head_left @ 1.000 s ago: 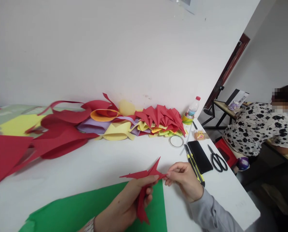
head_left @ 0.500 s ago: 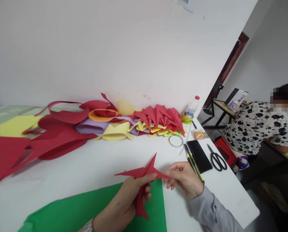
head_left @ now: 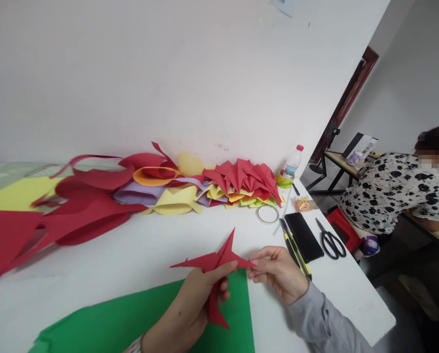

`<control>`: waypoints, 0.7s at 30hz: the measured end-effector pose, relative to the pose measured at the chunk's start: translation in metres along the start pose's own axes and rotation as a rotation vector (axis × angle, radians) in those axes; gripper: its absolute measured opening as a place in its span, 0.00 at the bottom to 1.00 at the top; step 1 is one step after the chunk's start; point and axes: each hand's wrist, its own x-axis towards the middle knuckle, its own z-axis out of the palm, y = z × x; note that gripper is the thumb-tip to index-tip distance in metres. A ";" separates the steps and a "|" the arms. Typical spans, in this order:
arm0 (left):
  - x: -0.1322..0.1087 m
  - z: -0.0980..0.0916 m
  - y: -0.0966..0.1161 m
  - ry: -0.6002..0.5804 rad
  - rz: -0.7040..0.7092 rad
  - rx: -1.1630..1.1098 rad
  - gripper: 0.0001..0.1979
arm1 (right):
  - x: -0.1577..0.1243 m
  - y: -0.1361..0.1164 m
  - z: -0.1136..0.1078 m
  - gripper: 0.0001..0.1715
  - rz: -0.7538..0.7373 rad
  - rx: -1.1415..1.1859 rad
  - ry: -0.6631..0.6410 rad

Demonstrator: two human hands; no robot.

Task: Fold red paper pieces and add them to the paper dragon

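Note:
A folded red paper star with pointed arms is held above the table. My left hand grips its middle, thumb on top and fingers curled beneath. At the tip of the star's right arm, my right hand pinches the paper between thumb and forefinger. Below the left hand lies a sheet of green paper, partly covered by that wrist and forearm. The part of the star inside my left palm is hidden.
Along the wall sit a stack of red folded paper pieces and curled red paper shapes. To the right lie utility knives, a black phone, scissors, a tape roll and a bottle. A person sits beyond.
The star and both hands have shifted very slightly left and up in view. Both hands keep the same hold on it.

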 end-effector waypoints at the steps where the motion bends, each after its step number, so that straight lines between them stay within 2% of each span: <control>1: 0.001 0.000 -0.001 -0.001 0.021 0.018 0.15 | 0.000 0.000 0.000 0.23 -0.002 -0.009 0.003; 5: 0.002 0.000 0.000 -0.013 0.151 0.127 0.18 | 0.001 0.000 0.000 0.22 -0.073 -0.050 -0.001; 10: 0.002 -0.002 0.003 -0.064 0.236 0.172 0.20 | -0.002 0.000 0.003 0.21 -0.304 -0.041 -0.120; 16: 0.001 -0.002 -0.003 -0.252 0.184 0.116 0.19 | -0.005 0.006 0.005 0.19 -0.405 -0.112 -0.178; 21: 0.002 -0.001 -0.005 -0.281 0.111 0.095 0.19 | -0.008 0.007 0.003 0.14 -0.570 -0.362 -0.132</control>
